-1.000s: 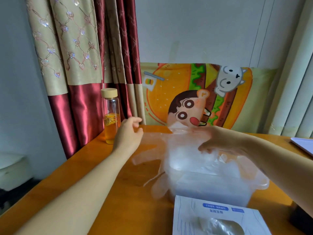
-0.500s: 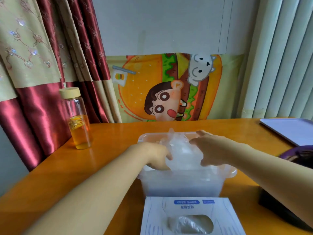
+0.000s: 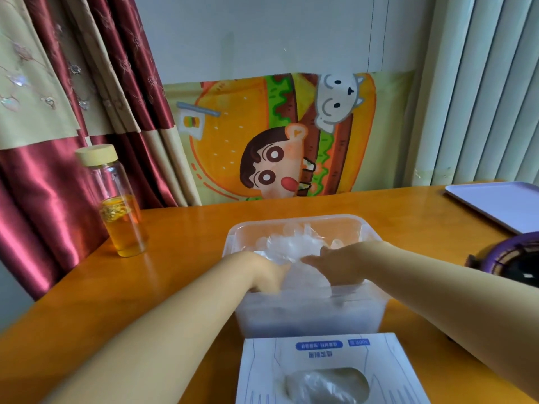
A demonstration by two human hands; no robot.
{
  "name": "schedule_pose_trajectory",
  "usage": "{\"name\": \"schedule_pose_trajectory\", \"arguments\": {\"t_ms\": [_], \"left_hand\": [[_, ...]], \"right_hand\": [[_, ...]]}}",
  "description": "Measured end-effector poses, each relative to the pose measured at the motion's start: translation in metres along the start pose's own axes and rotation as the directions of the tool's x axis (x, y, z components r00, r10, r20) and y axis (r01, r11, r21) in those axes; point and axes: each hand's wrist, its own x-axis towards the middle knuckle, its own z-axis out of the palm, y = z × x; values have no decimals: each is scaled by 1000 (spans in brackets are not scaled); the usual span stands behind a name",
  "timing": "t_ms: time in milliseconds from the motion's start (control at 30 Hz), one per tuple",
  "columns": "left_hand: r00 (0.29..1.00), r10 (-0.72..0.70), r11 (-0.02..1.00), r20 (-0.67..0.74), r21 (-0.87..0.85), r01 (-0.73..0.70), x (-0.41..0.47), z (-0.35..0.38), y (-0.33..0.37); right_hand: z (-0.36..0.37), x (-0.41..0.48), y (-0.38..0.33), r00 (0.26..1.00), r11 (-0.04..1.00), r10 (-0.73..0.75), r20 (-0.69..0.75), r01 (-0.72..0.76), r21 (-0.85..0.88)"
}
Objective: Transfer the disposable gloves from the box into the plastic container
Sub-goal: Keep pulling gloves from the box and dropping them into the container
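From the head view, the clear rectangular plastic container (image 3: pixel 294 220) sits on the orange wooden table (image 3: pixel 189 228), and everything else is placed from it. A crumpled heap of thin transparent disposable gloves (image 3: pixel 291 246) fills it and rises a little above its rim. Both hands reach in over its near wall: the left hand (image 3: pixel 267 272) at the near-left of the heap, the right hand (image 3: pixel 341 263) at the near-right, with a fold of glove film between them. The fingers of both hands dip down behind the frosted wall and the film, so I cannot tell whether they are pinching the gloves or pressing them flat. Just in front of the container lies the white cardboard glove box (image 3: pixel 320 352), with more gloves showing through its oval opening. A glass bottle of amber liquid with a pale lid (image 3: pixel 116 199) stands well to the left of the container. The likely trouble is springy film: the heap may puff up over the rim once the hands lift, or cling to skin and trail out onto the table. A hard push could also slide the light container towards the box.
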Motion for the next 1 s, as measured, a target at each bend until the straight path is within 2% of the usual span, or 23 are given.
{"name": "schedule_pose_trajectory", "arguments": {"t_ms": [267,433,567,633,700,767,833,900,933,1000], "left_hand": [[998,6,1000,65,16,-7,-4,2,4],[999,-13,1000,41,-9,13,-17,1,7],[997,3,987,-72,-160,-14,-45,-9,4],[988,30,950,-152,-304,-76,-58,-16,-4],[972,37,867,-232,-477,-147,-72,-20,-13],[953,9,735,-304,-645,-212,-87,-18,-20],[925,-53,638,-376,-725,-258,-101,-10,-25],[849,-164,647,-502,-705,-292,-110,3,-25],[787,-217,670,-578,-675,-311,-113,10,-23],[690,-255,676,-677,-635,-373,-122,26,-13]], "right_hand": [[6,5,-1,996,999,17,84,-19,31],[1,-12,-4,999,999,-14,50,12,30],[-11,-42,3,996,991,-51,-68,59,118],[-18,-60,4,979,993,-83,-187,98,68],[-22,-81,3,934,989,-114,-337,140,55],[-22,-100,-2,858,971,-138,-495,215,103],[-17,-119,-11,774,942,-161,-613,306,139],[-5,-137,-24,736,917,-188,-651,369,153],[3,-144,-30,747,908,-209,-631,387,158],[22,-149,-39,827,906,-252,-502,383,178]]}}
